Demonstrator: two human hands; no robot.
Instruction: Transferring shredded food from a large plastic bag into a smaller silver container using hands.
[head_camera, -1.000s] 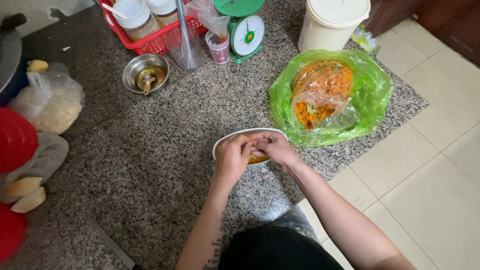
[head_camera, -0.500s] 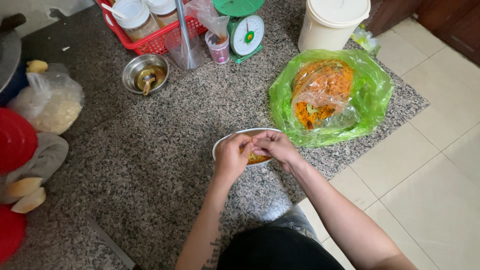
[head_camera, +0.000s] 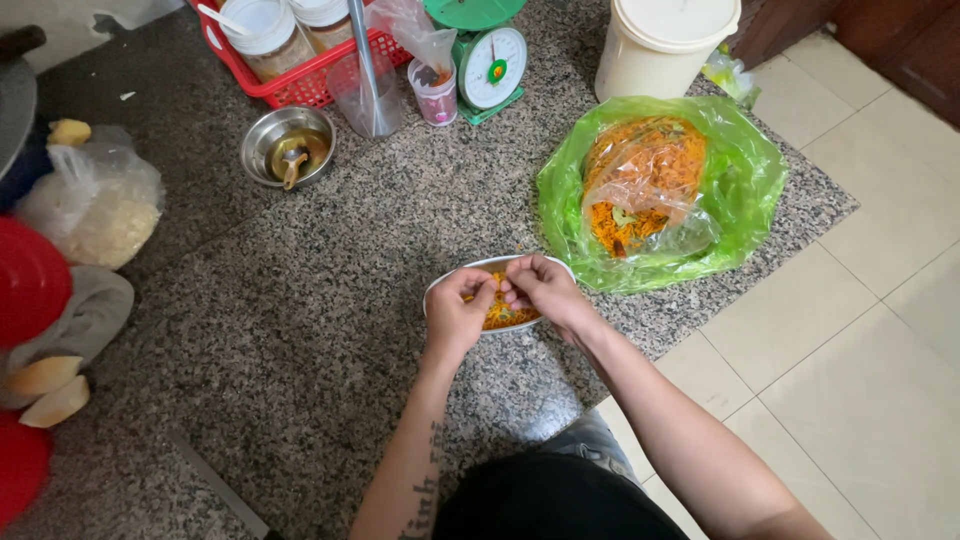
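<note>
From the head camera, both hands meet over a small white bowl (head_camera: 497, 268) of orange shredded food on the speckled granite tabletop (head_camera: 330, 300). The left hand (head_camera: 458, 312) and right hand (head_camera: 542, 288) pinch the same bit together, fingertips touching. The green bag (head_camera: 745, 190) of the same orange shreds lies open just beside, within easy reach; a green scale (head_camera: 490, 60) stands farther back.

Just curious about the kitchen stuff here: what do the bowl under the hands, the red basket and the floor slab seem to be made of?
Bowl: probably metal or enamel, pale thin shiny rim. Basket: plastic, glossy red lattice. Slab: polished granite-like stone, speckled grey with a sheen.
</note>
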